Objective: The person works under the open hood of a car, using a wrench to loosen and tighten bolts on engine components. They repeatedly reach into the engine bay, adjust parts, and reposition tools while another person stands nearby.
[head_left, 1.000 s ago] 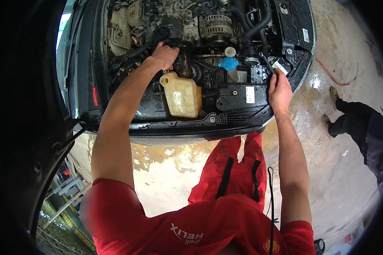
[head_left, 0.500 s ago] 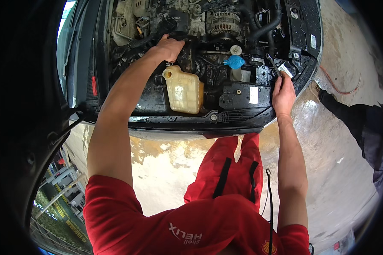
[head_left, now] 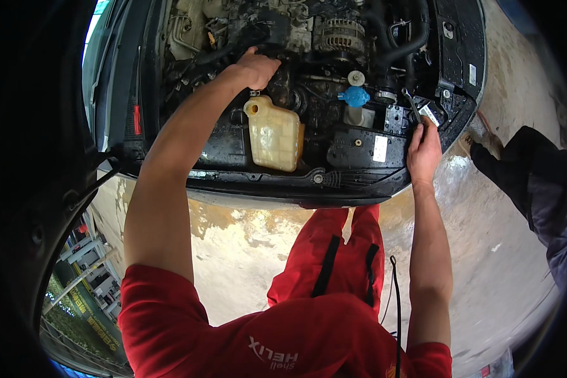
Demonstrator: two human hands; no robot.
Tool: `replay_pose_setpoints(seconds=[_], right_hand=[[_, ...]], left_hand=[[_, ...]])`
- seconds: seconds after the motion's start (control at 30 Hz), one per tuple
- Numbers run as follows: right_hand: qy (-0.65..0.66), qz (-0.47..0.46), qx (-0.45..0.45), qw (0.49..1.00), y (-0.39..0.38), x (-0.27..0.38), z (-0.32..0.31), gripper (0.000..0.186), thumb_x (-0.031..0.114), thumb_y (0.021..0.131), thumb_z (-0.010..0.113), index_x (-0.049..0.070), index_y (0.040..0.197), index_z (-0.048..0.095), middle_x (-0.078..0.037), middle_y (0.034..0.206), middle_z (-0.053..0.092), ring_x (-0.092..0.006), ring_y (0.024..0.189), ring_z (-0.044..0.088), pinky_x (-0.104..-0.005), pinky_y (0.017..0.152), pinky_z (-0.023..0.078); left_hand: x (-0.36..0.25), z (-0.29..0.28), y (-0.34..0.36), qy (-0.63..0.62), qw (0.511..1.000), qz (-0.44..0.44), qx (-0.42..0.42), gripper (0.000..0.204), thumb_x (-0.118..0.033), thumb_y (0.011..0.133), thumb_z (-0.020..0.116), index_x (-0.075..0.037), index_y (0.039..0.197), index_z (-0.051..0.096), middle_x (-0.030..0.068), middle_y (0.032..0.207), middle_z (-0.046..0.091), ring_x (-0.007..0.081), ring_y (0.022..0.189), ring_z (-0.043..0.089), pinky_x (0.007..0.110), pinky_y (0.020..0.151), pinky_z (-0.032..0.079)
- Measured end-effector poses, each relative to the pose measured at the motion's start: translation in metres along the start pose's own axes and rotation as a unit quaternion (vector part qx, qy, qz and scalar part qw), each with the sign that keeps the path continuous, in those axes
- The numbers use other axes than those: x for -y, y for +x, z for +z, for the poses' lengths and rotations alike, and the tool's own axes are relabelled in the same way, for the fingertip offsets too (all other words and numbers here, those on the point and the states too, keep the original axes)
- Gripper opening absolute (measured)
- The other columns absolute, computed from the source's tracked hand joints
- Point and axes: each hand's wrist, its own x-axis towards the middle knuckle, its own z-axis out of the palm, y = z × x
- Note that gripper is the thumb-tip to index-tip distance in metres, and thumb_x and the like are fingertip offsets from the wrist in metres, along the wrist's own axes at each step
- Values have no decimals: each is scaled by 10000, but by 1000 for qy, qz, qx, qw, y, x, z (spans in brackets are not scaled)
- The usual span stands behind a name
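Observation:
My left hand reaches down among the dark hoses of the engine. Its fingers curl in there, their tips partly hidden, and what they grip cannot be made out. Just below it sits a yellowed translucent coolant tank, its round neck uncovered. At the right front corner of the engine bay, my right hand is closed on the lower end of a metal wrench. The wrench's head points away from me over black parts. Between my hands, a blue washer-fluid cap tops a pale filler neck.
The black front panel of the car runs across between me and the engine. A red-handled tool lies at the left edge of the bay. Another person's dark-trousered leg is at the right, on the wet concrete floor.
The view has shifted slightly, so the engine bay sits a little further right. Both hands keep about the same places, the right still on the wrench. The other person's leg has moved.

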Motion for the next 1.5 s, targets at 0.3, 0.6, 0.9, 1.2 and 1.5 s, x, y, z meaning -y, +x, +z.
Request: replay_pose_setpoints(seconds=[0.3, 0.6, 0.9, 1.2, 1.5], right_hand=[[5, 29, 37, 999, 1, 3, -6, 283, 188, 1080, 559, 34, 1304, 638, -202, 1201, 728, -404, 1097, 694, -438, 956, 545], [18, 9, 0, 1000, 2, 5, -4, 232, 128, 1032, 607, 48, 1242, 665, -204, 1052, 725, -408, 977, 690, -476, 876, 546], [21, -20, -22, 999, 3, 2, -3, 215, 118, 1014, 627, 55, 1218, 657, -194, 971, 722, -398, 906, 692, -487, 819, 550], [23, -20, -23, 999, 3, 4, -4, 220, 113, 1012, 627, 49, 1220, 657, -186, 996, 732, -383, 934, 697, -470, 855, 556], [14, -19, -18, 1000, 3, 5, -5, 214, 110, 1010, 627, 49, 1214, 650, -188, 965, 724, -389, 908, 696, -482, 835, 553]], left_hand=[[-9, -3, -10, 45, 999, -10, -20, 794, -205, 829, 861, -17, 1510, 499, 162, 1158, 747, 350, 1320, 571, 526, 1248, 245], [2, -1, 1, 1, 1000, 6, 15, 551, -97, 867, 715, -92, 1402, 581, 139, 1300, 705, 315, 1298, 615, 548, 1250, 241], [-10, -5, -10, 8, 1000, -15, -20, 428, -95, 815, 829, -39, 1210, 676, 151, 1152, 753, 332, 1260, 632, 564, 1236, 266], [-11, -1, -11, 39, 999, -20, -19, 625, -179, 816, 833, -34, 1372, 587, 176, 1168, 738, 364, 1299, 587, 548, 1259, 222], [4, 5, 4, 9, 1000, 1, 9, 694, -184, 845, 804, -77, 1474, 530, 154, 1241, 716, 343, 1324, 571, 543, 1266, 204]])
